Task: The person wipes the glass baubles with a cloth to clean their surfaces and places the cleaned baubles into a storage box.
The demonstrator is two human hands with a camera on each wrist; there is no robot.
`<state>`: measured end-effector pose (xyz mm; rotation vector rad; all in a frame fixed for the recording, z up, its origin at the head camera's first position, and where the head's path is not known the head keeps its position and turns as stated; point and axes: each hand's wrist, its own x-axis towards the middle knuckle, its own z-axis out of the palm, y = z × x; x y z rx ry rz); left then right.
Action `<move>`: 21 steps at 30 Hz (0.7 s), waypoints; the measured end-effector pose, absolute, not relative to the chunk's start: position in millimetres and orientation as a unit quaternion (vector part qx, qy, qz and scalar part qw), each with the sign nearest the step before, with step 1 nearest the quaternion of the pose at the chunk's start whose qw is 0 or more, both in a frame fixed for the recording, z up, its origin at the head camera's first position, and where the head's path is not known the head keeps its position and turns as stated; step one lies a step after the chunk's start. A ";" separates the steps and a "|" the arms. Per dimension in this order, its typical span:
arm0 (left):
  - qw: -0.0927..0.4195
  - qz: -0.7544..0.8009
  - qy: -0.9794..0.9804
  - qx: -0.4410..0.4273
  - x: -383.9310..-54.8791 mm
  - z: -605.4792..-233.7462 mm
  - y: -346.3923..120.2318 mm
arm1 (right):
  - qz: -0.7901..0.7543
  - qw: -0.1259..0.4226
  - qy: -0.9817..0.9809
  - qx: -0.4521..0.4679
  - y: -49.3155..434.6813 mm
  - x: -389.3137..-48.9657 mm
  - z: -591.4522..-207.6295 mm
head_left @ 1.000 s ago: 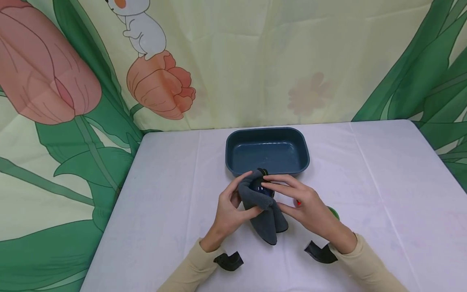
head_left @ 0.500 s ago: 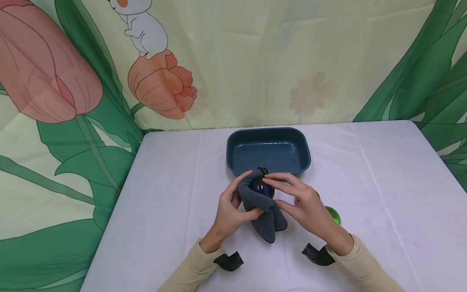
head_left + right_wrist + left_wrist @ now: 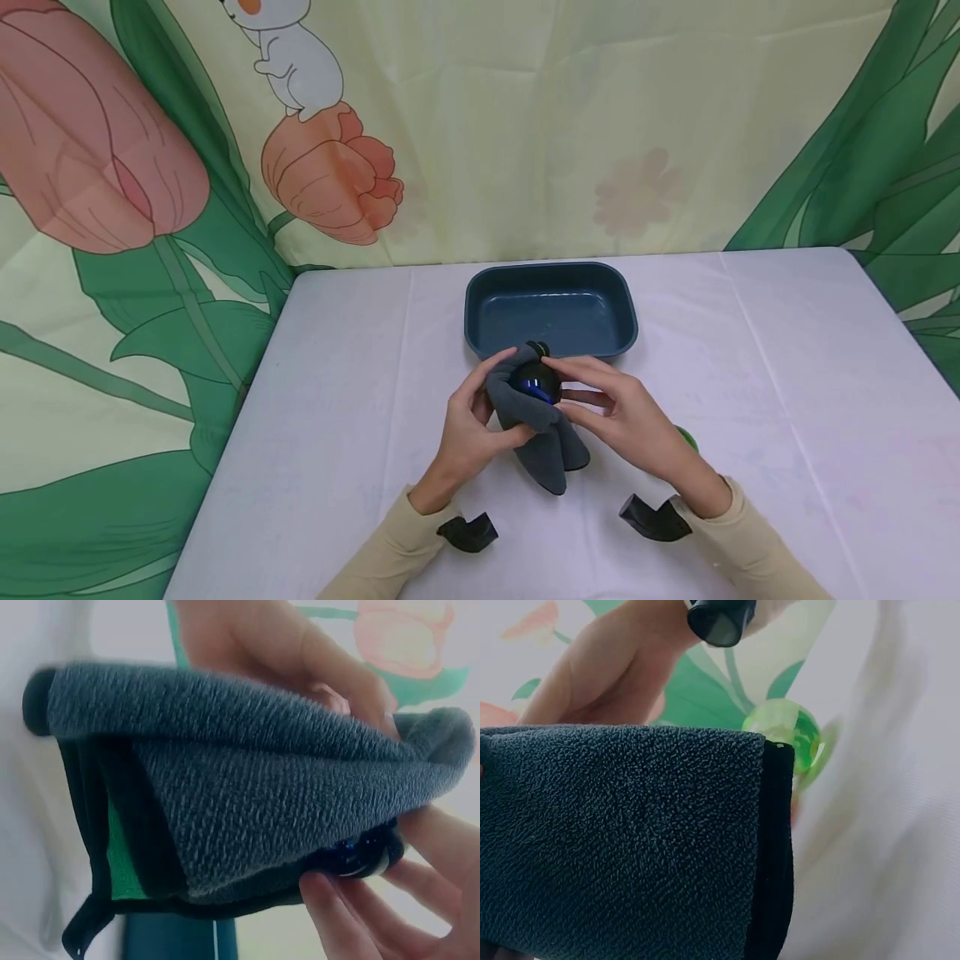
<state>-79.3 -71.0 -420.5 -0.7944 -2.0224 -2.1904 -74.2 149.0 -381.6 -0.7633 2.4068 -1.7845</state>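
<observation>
A dark blue shiny ball lies partly wrapped in a grey towel, raised in front of the basin. My left hand grips the towel and the ball inside it, thumb in front and fingers behind. With thumb and fingertips, my right hand holds the ball's uncovered right side. In the right wrist view, the folded towel covers most of the ball, and right fingers touch its edge. The towel hides the ball in the left wrist view.
A dark blue rectangular basin stands behind the hands on the white-covered table. Beyond my right wrist lies a clear green ball, mostly hidden in the head view. Black wrist mounts stick out from both sleeves. A printed curtain hangs behind.
My right fingers have shifted round the ball, the lower ones now further underneath, and more of its blue surface shows. A red thing glimpsed near the right hand is now hidden. My left hand barely moved.
</observation>
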 end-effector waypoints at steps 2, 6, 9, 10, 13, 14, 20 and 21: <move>0.030 -0.711 -0.653 -0.259 -79.7 -420.6 -71.6 | -0.558 0.011 0.789 -0.256 148.7 -73.5 -379.6; 0.035 -0.715 -0.647 -0.263 -80.8 -421.2 -72.7 | -0.506 -0.047 0.815 -0.279 149.2 -71.5 -377.2; 0.037 -0.720 -0.641 -0.263 -81.4 -421.3 -73.0 | -0.463 -0.105 0.824 -0.309 149.2 -70.8 -377.0; 0.037 -0.721 -0.640 -0.263 -81.5 -421.2 -73.0 | -0.452 -0.121 0.824 -0.319 148.9 -70.9 -377.4; 0.035 -0.724 -0.636 -0.265 -81.3 -421.0 -72.7 | -0.431 -0.156 0.819 -0.345 147.1 -70.9 -378.5; 0.035 -0.724 -0.635 -0.266 -81.1 -420.8 -72.7 | -0.426 -0.164 0.818 -0.350 146.5 -70.7 -378.8; 0.029 -0.725 -0.636 -0.265 -79.9 -420.3 -72.4 | -0.418 -0.187 0.813 -0.358 144.9 -69.6 -380.0; 0.028 -0.724 -0.636 -0.265 -79.8 -420.4 -72.5 | -0.418 -0.187 0.814 -0.357 144.9 -69.4 -380.3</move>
